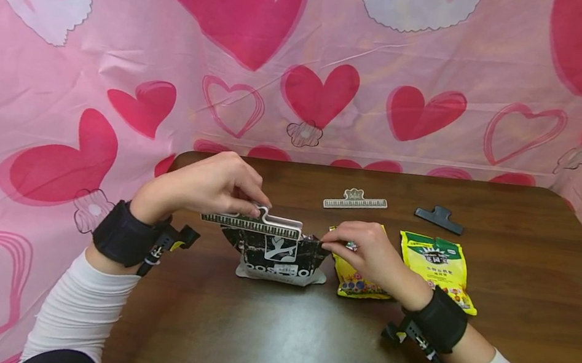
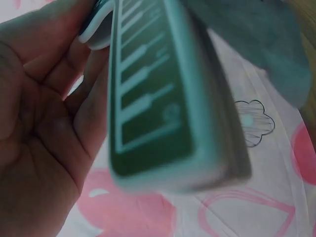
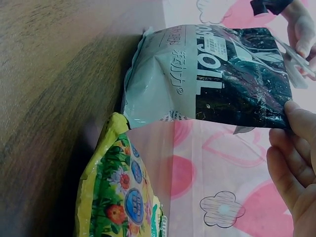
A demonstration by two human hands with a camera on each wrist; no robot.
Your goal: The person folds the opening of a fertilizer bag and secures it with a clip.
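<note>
A black and white snack bag stands upright on the brown table. A long white sealing clip with ruler-like marks sits along the bag's top edge. My left hand grips the clip from above; up close the clip fills the left wrist view beside my fingers. My right hand pinches the bag's top right corner. In the right wrist view the black bag lies sideways, with my fingertips at its edge.
A yellow flowered packet lies under my right hand, and a yellow and green packet lies to its right. Further back rest a second white clip and a dark clip. A pink heart cloth backs the table.
</note>
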